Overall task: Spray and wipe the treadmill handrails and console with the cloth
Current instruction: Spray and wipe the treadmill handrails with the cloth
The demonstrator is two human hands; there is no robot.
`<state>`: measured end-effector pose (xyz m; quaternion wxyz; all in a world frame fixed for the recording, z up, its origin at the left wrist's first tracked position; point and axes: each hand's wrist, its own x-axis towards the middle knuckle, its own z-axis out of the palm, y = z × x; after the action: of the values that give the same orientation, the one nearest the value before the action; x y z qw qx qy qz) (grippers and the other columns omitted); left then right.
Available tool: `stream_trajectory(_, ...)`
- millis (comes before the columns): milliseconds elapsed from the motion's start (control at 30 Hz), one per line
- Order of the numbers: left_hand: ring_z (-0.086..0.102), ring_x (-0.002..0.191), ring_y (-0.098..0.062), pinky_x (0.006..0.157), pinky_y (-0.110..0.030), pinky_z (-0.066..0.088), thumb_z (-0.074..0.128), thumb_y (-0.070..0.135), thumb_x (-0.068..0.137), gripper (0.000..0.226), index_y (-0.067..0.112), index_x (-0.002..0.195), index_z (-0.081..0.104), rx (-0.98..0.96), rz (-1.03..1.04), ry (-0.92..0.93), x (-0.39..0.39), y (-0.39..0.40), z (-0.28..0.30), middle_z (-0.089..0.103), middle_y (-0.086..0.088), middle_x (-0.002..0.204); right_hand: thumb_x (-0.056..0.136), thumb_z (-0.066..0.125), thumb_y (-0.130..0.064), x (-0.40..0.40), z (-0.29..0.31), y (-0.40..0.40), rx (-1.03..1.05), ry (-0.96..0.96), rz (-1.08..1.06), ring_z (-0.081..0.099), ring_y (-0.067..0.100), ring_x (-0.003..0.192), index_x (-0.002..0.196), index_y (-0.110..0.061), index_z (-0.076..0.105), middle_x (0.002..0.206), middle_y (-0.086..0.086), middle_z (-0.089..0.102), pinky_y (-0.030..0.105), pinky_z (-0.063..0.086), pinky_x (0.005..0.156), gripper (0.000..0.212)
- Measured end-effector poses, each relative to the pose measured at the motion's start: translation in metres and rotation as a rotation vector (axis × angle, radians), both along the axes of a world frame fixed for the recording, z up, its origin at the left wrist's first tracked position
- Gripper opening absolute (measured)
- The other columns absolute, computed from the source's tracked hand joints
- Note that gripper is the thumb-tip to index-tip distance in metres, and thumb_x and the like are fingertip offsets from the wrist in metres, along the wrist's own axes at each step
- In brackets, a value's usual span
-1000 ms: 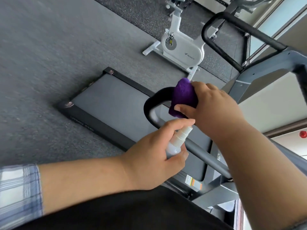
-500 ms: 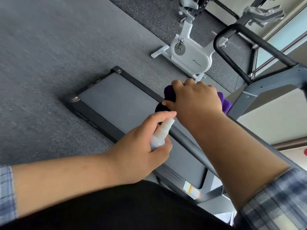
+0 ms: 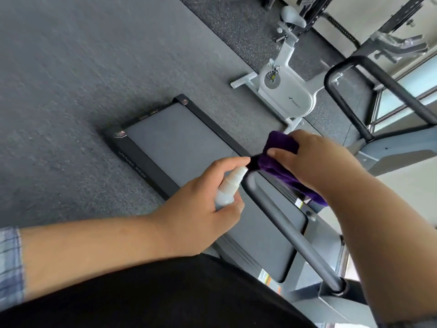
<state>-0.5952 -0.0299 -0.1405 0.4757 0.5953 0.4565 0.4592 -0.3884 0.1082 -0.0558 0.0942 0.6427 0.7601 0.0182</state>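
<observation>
- Nearest to me is a black garment [image 3: 165, 301] across the bottom of the view, with both bare forearms reaching out over it and a plaid sleeve [image 3: 9, 261] at the left edge.
- My left hand [image 3: 201, 209] is curled round a small white spray bottle [image 3: 229, 188]; the index finger lies over its top, and the nozzle end sits just beside the bend of the handrail.
- The near handrail [image 3: 290, 235] is a dark grey bar running from its bracket at the lower right up to a rounded bend between the two hands.
- My right hand [image 3: 314, 162] grips a purple cloth [image 3: 281, 143] wrapped over that bend, thumb on the near side, fingers curled over the top; a tail of cloth hangs below the wrist.
- Under the rail lies the treadmill belt [image 3: 179, 143] in its black frame, flat on the grey carpet floor [image 3: 71, 91].
- Further off, the far handrail [image 3: 387, 88] loops at the upper right.
- Beyond it stands a white exercise bike [image 3: 283, 93] on the darker speckled mat.
</observation>
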Motion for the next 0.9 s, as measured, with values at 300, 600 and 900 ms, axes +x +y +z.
stream_trajectory(300,0.061,0.073,-0.012,0.066,-0.016,0.049,0.061,0.028,0.092,0.058,0.059,0.134,0.035,-0.023,-0.035,-0.011,-0.010,0.001,0.006,0.063,0.010,0.095,0.095,0.041,-0.048,-0.075,-0.039,0.011,-0.013,-0.583,0.246,0.058,0.024,0.090,0.089,-0.021,0.056,0.087,-0.001,0.055,0.035,0.036,0.072,0.031)
stream_trajectory(600,0.061,0.073,-0.007,0.067,-0.010,0.046,0.064,0.027,0.092,0.060,0.061,0.133,0.036,-0.046,0.010,-0.019,-0.013,-0.006,-0.001,0.062,0.012,0.092,0.092,0.053,-0.044,-0.096,-0.064,0.012,-0.212,-0.744,0.327,0.058,0.027,0.099,0.134,-0.026,0.036,0.104,0.001,0.061,0.040,0.039,0.081,0.049)
stream_trajectory(900,0.060,0.072,-0.009,0.064,-0.015,0.049,0.060,0.038,0.087,0.057,0.062,0.133,0.035,-0.022,-0.003,-0.053,-0.025,-0.017,0.001,0.065,0.009,0.095,0.095,0.034,-0.066,-0.039,0.002,0.024,-0.160,-0.348,0.191,0.051,0.021,0.077,0.096,-0.027,0.054,0.077,-0.008,0.051,0.035,0.036,0.066,0.044)
